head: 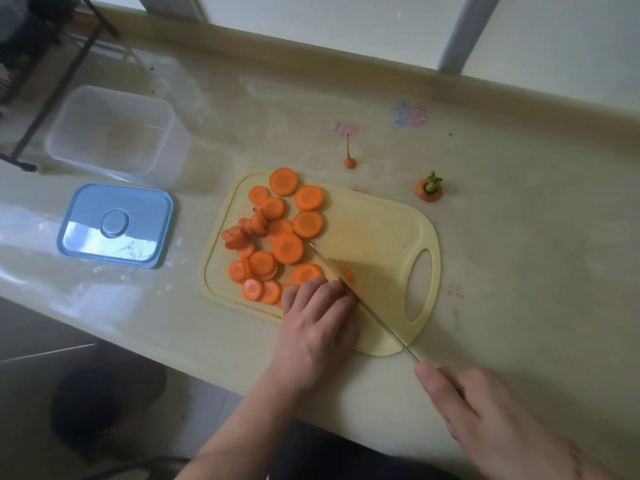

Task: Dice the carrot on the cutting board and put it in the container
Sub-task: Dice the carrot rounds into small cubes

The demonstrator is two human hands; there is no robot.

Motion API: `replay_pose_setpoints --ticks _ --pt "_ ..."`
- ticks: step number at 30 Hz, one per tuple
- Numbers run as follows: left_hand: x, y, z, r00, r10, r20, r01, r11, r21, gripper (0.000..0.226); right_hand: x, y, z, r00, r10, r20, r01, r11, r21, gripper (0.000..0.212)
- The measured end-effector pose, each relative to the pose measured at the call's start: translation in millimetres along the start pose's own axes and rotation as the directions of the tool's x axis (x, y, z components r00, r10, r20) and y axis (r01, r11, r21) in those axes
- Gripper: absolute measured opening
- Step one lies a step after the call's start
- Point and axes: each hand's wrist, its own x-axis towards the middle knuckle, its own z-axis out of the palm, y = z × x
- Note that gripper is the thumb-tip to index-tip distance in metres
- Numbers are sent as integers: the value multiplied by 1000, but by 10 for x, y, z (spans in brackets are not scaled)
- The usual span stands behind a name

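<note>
Several round carrot slices (287, 248) lie on the left half of a pale yellow cutting board (377, 233). My left hand (317, 323) rests at the board's near edge with its fingers curled over a carrot piece (347, 276). My right hand (485, 410) grips the handle of a knife (360, 301). Its thin blade runs diagonally up-left, right against my left fingertips and across the carrot piece. The handle is hidden inside the hand. A clear plastic container (116, 131) stands open at the far left of the counter.
A blue lid (116, 225) lies flat between the container and the board. A carrot tail (349, 161) and a carrot top with green stem (429, 188) sit on the counter behind the board. A black rack (52, 81) stands at the far left.
</note>
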Motion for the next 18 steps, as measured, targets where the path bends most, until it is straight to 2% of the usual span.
replay_pose_setpoints --ticks 4,7,13,18 --pt "13 11 -20 1000 -8 13 8 1000 -8 17 -60 74 13 1000 -18 -4 18 1000 -1 92" --pt "23 22 -23 1000 -5 11 5 1000 -12 12 -74 120 80 1000 -2 -14 2 1000 2 92" --pt "30 -5 -2 1000 -9 -6 9 1000 -23 12 10 117 177 1000 -28 -7 28 1000 -5 73" --pt "28 -15 9 1000 -5 -10 5 1000 -14 10 139 -54 174 1000 -25 1 25 1000 7 68"
